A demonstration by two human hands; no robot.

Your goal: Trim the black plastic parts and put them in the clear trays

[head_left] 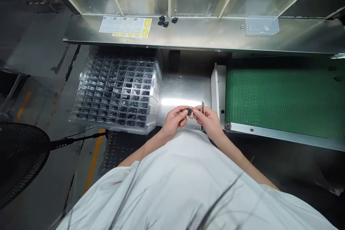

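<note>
Between the fingertips of my left hand [175,122] is a small dark round part [189,111] with openings in its face. My right hand [210,121] is closed around a thin flat silver tool [203,105] that points away from me; its exact kind cannot be made out. The thumb and forefinger of that hand meet the part's right side. Both hands are close together in front of my white garment [188,165], over the near edge of the steel worktop [183,88].
To the left stand stacked clear trays [155,115] with dark parts in their pockets. A green conveyor belt [275,100] lies right, behind a white rail [215,90]. The steel ledge [205,36] bears several black parts [163,21], label sheets [126,26] and a clear box [262,26]. A black fan [21,158] stands lower left.
</note>
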